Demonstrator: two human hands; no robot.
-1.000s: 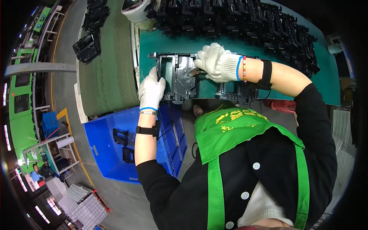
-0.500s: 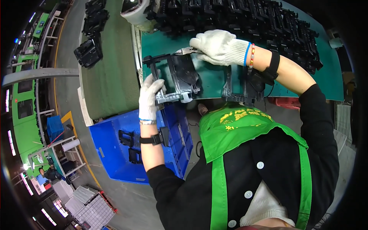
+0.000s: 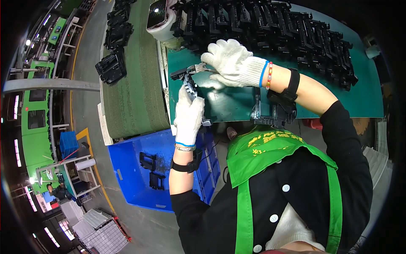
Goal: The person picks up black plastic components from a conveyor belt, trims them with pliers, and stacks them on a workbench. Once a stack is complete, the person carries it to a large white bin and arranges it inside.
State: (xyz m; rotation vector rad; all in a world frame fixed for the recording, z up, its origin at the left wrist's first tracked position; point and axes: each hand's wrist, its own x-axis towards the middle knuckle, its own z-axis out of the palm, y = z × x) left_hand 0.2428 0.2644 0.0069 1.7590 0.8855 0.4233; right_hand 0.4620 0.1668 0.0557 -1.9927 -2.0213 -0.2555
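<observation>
My left hand (image 3: 188, 117), in a white glove, grips a black plastic frame part (image 3: 186, 81) and holds it on edge over the left end of the green bench (image 3: 237, 101). My right hand (image 3: 231, 62), also gloved, holds small metal cutters (image 3: 198, 68) whose tip touches the top of the part. A black fixture (image 3: 270, 112) stands at the bench's near edge, below my right forearm.
Several black plastic parts (image 3: 270, 21) lie in rows along the far side of the bench. A green conveyor belt (image 3: 131, 80) carrying black parts (image 3: 112, 65) runs at left. A blue bin (image 3: 144, 178) holding two black parts sits below my left arm.
My left hand has lifted the black part off the bench and turned it from flat to on edge. My right hand has moved up and left to its top end.
</observation>
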